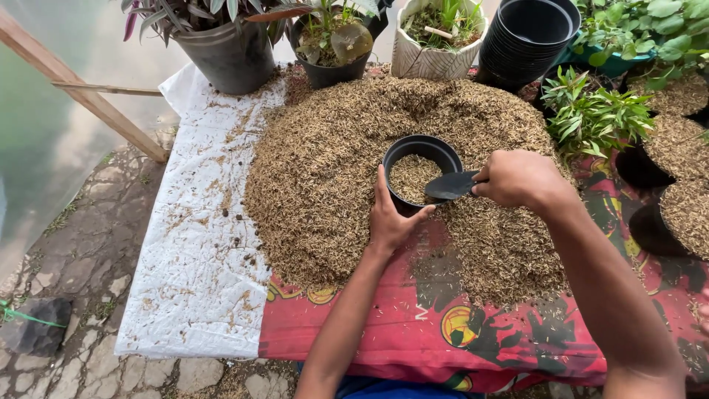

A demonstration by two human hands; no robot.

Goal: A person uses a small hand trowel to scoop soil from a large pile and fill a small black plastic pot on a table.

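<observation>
A small black pot [422, 168] sits tilted in the middle of a broad husk pile [332, 170] on the worktop [413, 332], its mouth facing up and toward the near side, partly filled with husk. The left hand [390, 218] is at the pot's near-left side, thumb and fingers spread around the wall and touching it, gripping the pot from below the rim. The right hand [517, 179] is just right of the pot, closed around the handle of a dark scoop [450, 185]; the scoop blade reaches left over the pot's near-right rim, above the husk inside. The pot therefore lies between the two hands, touching the left and just beside the right. The husk pile rests on a red patterned cloth [413, 325] and, to the left, on a white sheet [199, 258] sprinkled with loose husk. At the far edge stand a grey planter [233, 55], a black planter [329, 70] and a white planter [432, 59], each with plants. A stack of black pots [524, 44] lies far right of the pile. Further right are leafy plants [591, 111] and husk-filled pots [683, 210]. Stone paving [81, 251] shows at left.
</observation>
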